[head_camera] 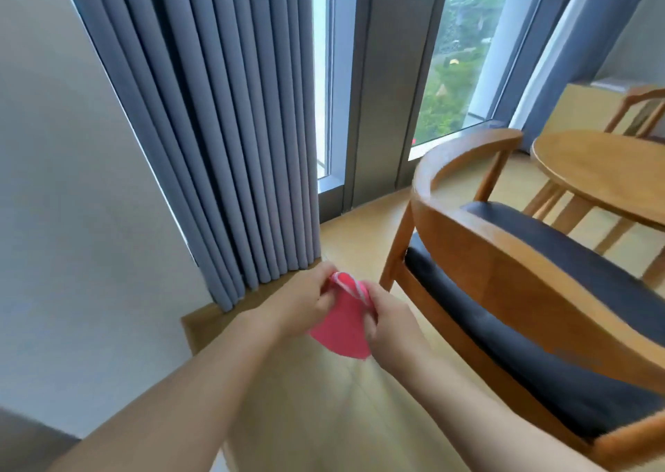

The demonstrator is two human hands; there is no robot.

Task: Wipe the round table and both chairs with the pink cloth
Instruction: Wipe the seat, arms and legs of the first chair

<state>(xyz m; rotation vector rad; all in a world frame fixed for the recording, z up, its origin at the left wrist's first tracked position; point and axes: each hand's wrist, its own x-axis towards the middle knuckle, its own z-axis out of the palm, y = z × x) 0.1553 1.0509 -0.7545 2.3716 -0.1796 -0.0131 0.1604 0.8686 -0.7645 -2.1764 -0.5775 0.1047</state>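
The pink cloth [343,327] hangs between both hands in mid-air over the floor, left of the near chair. My left hand [304,302] pinches its upper left edge and my right hand [387,322] grips its right edge. The near wooden chair [478,255] has a curved backrest and a black seat cushion [561,252]. Behind it, at the right, stands the round wooden table [604,169]. A second wooden chair [637,106] shows partly at the far right edge, beyond the table.
Grey curtains [216,129] hang at the left, next to a tall window [449,57] with a grey frame. A pale wall [54,183] fills the left side. The wooden floor [306,399] lies below my hands.
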